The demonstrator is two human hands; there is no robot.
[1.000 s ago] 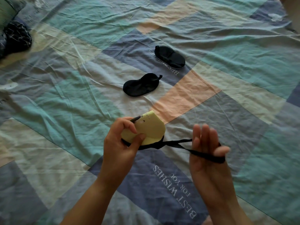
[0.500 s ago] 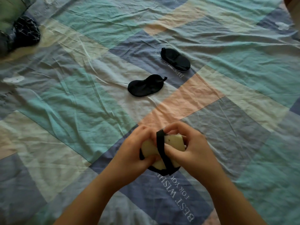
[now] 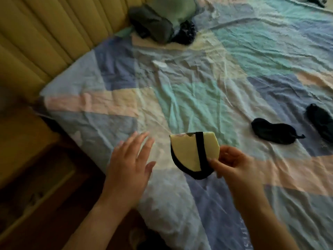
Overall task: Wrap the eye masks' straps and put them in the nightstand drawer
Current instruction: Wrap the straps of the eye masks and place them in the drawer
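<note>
My right hand [image 3: 232, 164] pinches the lower right edge of a folded yellow eye mask [image 3: 187, 152], whose black strap [image 3: 200, 150] is wound around it. The mask hangs just above the patchwork bedspread [image 3: 180, 98]. My left hand [image 3: 128, 163] is open with fingers spread, to the left of the mask and near the bed's edge, touching nothing. Two black eye masks lie on the bed at the right: one [image 3: 272, 133] nearer, the other [image 3: 320, 121] at the frame's edge.
A dark wooden nightstand [image 3: 36, 177] stands at lower left beside the bed; I cannot make out its drawer. A padded yellow headboard [image 3: 50, 33] runs along the upper left. Green and dark bundled fabric [image 3: 158, 24] lies near the pillows.
The view has swung left toward the nightstand. My left hand has let go of the yellow mask and opened; my right hand alone now holds the wrapped mask.
</note>
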